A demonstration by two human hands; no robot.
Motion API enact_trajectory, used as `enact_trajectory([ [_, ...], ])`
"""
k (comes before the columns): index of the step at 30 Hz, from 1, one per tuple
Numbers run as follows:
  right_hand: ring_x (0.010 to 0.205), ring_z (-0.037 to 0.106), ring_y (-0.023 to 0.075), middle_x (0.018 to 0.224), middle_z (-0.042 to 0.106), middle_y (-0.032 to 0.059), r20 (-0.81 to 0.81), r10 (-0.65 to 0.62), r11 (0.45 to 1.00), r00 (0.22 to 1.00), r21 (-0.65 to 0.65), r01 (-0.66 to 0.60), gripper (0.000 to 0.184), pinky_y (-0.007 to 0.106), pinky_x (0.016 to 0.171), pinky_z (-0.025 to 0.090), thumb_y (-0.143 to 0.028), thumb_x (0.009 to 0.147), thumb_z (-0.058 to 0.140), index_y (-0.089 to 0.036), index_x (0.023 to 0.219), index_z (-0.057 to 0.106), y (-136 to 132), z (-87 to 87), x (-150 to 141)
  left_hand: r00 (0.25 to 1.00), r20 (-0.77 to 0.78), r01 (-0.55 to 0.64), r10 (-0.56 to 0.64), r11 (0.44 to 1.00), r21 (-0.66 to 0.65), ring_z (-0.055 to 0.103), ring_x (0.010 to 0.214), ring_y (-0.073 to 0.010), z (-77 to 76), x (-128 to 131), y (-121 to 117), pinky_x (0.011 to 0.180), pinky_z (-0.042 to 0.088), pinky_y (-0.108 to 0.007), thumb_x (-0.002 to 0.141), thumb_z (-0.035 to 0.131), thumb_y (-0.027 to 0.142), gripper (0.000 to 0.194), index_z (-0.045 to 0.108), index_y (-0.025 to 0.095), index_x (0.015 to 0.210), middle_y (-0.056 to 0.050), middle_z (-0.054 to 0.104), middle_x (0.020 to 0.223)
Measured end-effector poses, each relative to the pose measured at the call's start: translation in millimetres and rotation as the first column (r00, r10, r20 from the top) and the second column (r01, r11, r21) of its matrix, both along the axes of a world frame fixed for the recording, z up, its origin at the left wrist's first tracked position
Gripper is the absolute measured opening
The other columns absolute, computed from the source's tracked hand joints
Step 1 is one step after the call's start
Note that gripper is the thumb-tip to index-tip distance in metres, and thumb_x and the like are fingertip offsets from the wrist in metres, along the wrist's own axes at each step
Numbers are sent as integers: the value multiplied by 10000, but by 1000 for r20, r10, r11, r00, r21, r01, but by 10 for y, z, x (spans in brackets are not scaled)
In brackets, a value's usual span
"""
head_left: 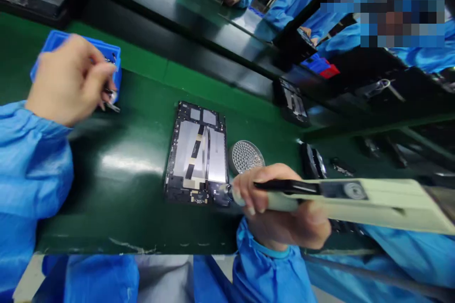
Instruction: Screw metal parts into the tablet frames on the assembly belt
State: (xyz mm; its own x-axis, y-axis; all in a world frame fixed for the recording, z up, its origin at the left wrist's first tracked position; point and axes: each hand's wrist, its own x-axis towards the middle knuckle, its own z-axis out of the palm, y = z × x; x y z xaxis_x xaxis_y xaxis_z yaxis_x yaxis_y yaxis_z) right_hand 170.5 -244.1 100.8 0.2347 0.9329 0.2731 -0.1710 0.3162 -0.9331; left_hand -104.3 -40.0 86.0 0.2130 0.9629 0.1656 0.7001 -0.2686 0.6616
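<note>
The green workbench surface (121,208) of an assembly line, with an open tablet housing (196,154) lying flat in the middle.
The right hand (280,203) wraps closely around a pale green electric screwdriver (369,201), its metal tip just beside the housing's lower right corner; the round label is too blurred to read. The left hand (67,80) pinches a thin metal tool (112,106) beside a blue plastic tray (53,42).
</note>
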Motion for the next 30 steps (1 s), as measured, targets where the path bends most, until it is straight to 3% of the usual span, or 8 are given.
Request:
enact_trajectory([
  [2,360,366,111,462,433,-54,-1,45,998,999,-38,-45,336,271,448,375,-526,859,698,-199,916,753,-10,-54,-109,965,-96,238,-242,970,-53,619,649,-61,-51,138,-119,798,455,-198,1017,479,416,377,629,70,1006,76,589,692],
  [4,366,372,113,460,433,-52,5,43,998,999,-43,-43,338,267,449,378,-524,857,696,-194,907,749,2,-99,-149,860,-161,446,-484,867,-222,606,581,-72,-152,228,-175,716,427,-184,978,556,346,267,648,111,891,74,598,624],
  [6,372,372,117,459,426,-51,12,27,999,1000,-41,-27,345,269,454,382,-530,864,680,-195,908,749,12,-114,-148,772,-219,522,-597,791,-318,588,551,-105,-261,285,-192,651,399,-210,915,644,303,188,647,157,797,53,608,598],
  [9,377,372,112,466,418,-53,4,37,999,999,-37,-37,359,273,460,383,-533,872,669,-188,922,753,5,-86,-139,727,-257,566,-637,767,-301,549,541,-124,-364,330,-195,630,367,-243,888,662,321,192,632,185,757,37,588,592],
  [13,375,383,108,465,432,-53,-16,45,998,999,-41,-46,357,285,469,380,-522,862,699,-175,919,758,-11,-28,-181,741,-223,542,-634,760,-358,583,630,-149,-368,306,-179,706,387,-247,844,734,359,179,679,188,841,27,601,669],
  [20,381,401,115,476,439,-48,-22,52,997,998,-52,-53,350,285,460,380,-529,859,708,-186,911,756,31,-68,-241,719,-236,506,-654,725,-466,627,830,-191,-388,143,-102,861,425,-256,662,877,421,388,707,151,883,14,583,774],
  [25,403,413,117,485,443,-49,12,45,996,999,-78,-44,345,287,494,410,-537,856,714,-194,890,739,8,-71,-279,698,-238,536,-676,713,-452,593,725,-179,-408,179,-132,763,381,-259,689,861,237,210,660,180,709,12,598,686],
  [30,429,438,134,500,479,-31,38,23,995,999,-94,-20,294,286,481,387,-488,830,742,-195,857,725,-23,-81,-361,672,-257,556,-695,702,-444,534,626,-141,-350,236,-197,649,309,-259,752,804,184,177,652,188,661,24,624,675],
])
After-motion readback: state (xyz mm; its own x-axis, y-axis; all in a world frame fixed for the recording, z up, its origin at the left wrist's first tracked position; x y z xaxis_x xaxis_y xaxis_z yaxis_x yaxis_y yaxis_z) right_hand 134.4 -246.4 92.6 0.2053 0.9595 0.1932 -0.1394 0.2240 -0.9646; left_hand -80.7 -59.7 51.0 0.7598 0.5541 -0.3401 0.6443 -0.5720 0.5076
